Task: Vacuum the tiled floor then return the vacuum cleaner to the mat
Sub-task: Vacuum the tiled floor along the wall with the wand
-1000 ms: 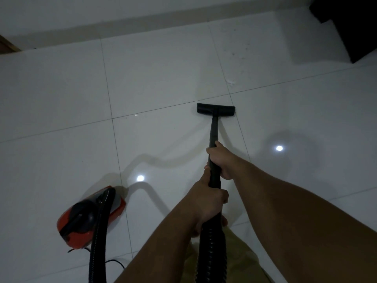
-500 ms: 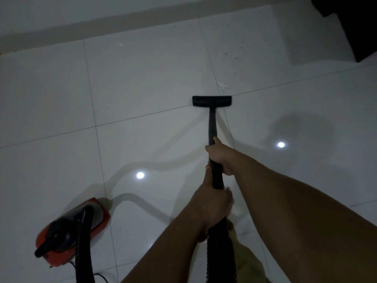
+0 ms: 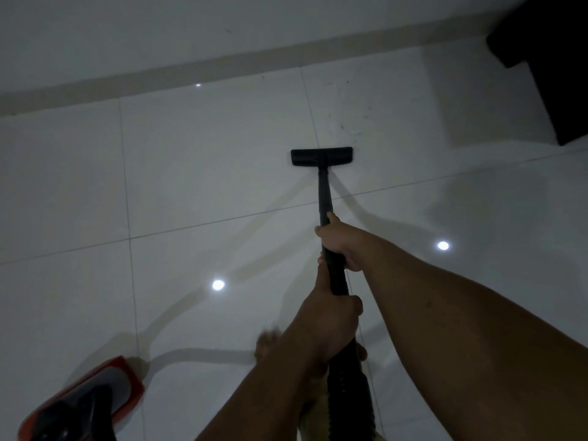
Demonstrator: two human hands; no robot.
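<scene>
1. Setting: dim room, glossy white tiled floor [image 3: 197, 173] with thin grout lines; a beige skirting strip [image 3: 178, 76] runs along the far wall; a dark piece of furniture [image 3: 553, 58] fills the top right corner. Round ceiling-light reflections [image 3: 218, 284] dot the tiles.
2. Change since the earlier frames: the floor nozzle [image 3: 321, 156] has been pushed forward past the grout crossing it sat on a second ago and now rests flat on the farther tile, nearer the skirting. The view has shifted too, so the vacuum cleaner body [image 3: 95, 399] sits lower and further left, cut by the bottom edge.
3. Vacuum cleaner body: red and black canister, on the floor at lower left, well apart from both hands. Its hose leaves it at the bottom edge.
4. Wand [image 3: 325, 192]: black rigid tube, running from the nozzle back to the hands, sloping toward the person; below the hands it continues into the ribbed black hose [image 3: 348, 393].
5. Right hand [image 3: 339, 243]: the forward hand, fingers wrapped closed around the wand, thumb along the top.
6. Left hand [image 3: 331, 323]: just behind the right, closed around the wand where it meets the hose; index finger extended up along the tube, reaching up to the right hand.
7. Nozzle lies straight ahead of the right hand, well apart from it.
8. Bare foot [image 3: 267, 342]: blurred, on the tile just left of the left forearm.
</scene>
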